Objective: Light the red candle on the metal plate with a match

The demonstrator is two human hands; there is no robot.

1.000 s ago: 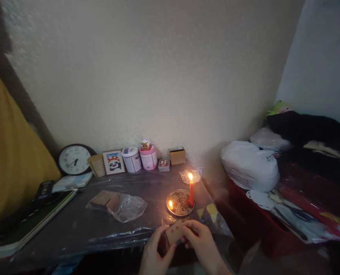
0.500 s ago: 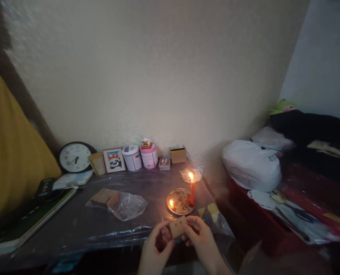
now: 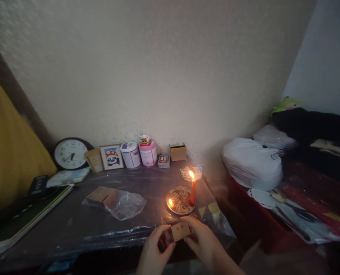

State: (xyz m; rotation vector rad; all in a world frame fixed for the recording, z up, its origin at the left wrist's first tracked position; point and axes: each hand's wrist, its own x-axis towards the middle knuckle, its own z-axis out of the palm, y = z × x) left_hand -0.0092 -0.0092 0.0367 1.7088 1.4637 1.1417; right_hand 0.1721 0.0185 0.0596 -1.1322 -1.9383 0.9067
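— Well, what have we got in our hands?
— Our left hand (image 3: 154, 250) and right hand (image 3: 201, 238) both close fingers on a small matchbox (image 3: 180, 231), held between them at the desk's (image 3: 72, 221) near edge.
— Why so close in?
— Probably to keep it away from the lit candle (image 3: 192, 189) on the plate (image 3: 180, 200) just beyond.

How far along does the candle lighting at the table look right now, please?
Done: the red candle burns upright on the round dish, with a second small flame beside it. In hand: both hands, left hand and right hand, hold a small matchbox. What remains cannot be told.
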